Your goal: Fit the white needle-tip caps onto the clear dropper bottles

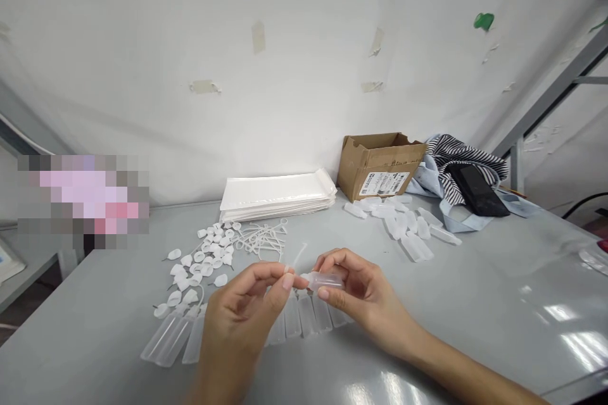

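My right hand (354,285) is closed around a small translucent plastic bottle (327,280), held sideways with its neck toward the left. My left hand (259,304) pinches a thin white plastic strap (300,255) right by the bottle's neck, and the strap's free end sticks up. Whether the strap is around the neck I cannot tell. Below my hands lies a row of similar bottles (308,316), partly hidden by my fingers. More bottles (167,338) lie left of my left wrist. White caps with thin needle tips (206,257) are spread beyond that hand, beside a tangle of loose straps (261,238).
A stack of white padded envelopes (278,195) lies against the wall. An open cardboard box (380,164) stands to its right, with a pile of bottles (408,224) in front. A black phone-like device (477,190) rests on striped and blue cloth (444,183) at the right.
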Demonstrator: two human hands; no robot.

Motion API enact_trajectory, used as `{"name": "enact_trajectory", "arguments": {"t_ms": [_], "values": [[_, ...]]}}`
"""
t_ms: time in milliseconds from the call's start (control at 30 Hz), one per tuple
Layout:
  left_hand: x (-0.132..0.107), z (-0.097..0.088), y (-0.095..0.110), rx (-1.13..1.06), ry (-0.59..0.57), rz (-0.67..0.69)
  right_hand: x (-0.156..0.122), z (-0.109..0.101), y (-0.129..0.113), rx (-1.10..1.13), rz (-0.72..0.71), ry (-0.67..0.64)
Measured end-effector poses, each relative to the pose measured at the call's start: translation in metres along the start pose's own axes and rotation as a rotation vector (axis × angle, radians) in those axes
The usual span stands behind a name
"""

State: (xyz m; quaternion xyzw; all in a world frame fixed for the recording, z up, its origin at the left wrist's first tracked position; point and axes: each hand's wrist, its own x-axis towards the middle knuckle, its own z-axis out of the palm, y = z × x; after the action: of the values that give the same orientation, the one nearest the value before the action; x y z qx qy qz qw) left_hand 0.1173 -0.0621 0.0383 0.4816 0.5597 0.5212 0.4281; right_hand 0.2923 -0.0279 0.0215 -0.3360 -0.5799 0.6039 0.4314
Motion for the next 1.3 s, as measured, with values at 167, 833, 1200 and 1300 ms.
{"name": "enact_trajectory", "arguments": {"t_ms": [167,833,1200,1300], "values": [[0.009,-0.005,-0.006,-0.148,-0.189,-0.153,-0.002,0.000,0.003,-0.088,-0.188,0.012],[0.007,0.004,-0.003,-0.405,-0.329,-0.313,-0.007,0.001,0.001,-0.074,-0.170,0.096],[0.007,0.005,-0.008,-0.234,-0.243,-0.220,-0.009,0.001,0.005,-0.130,-0.274,0.080],[0.006,0.005,-0.006,-0.205,-0.214,-0.146,-0.009,0.001,0.005,-0.123,-0.257,0.086]]}}
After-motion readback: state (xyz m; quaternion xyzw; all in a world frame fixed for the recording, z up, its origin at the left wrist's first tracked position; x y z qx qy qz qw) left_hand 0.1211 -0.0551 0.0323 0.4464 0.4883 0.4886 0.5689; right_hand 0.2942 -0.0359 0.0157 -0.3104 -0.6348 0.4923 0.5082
